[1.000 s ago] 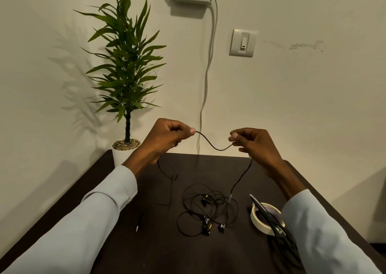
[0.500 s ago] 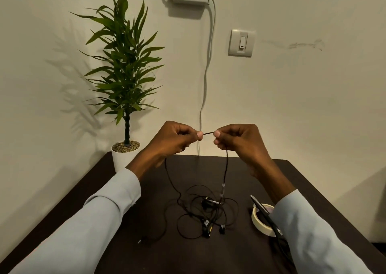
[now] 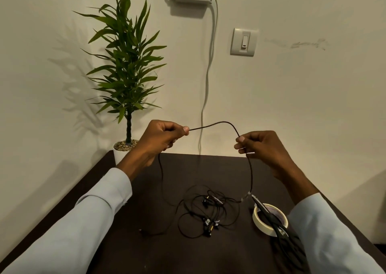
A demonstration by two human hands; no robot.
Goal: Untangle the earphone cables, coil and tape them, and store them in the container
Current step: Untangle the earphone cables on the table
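head view: we pinch one black cable (image 3: 217,124) between thumb and fingers of our left hand (image 3: 160,139) and our right hand (image 3: 261,146), its span arching above the dark table (image 3: 146,250). it trails down to one tangle of earphones (image 3: 206,213) on the table. one tape roll (image 3: 269,219) lies just right of the tangle, one pair of scissors (image 3: 271,217) across it. one potted plant (image 3: 127,75) stands in the corner.
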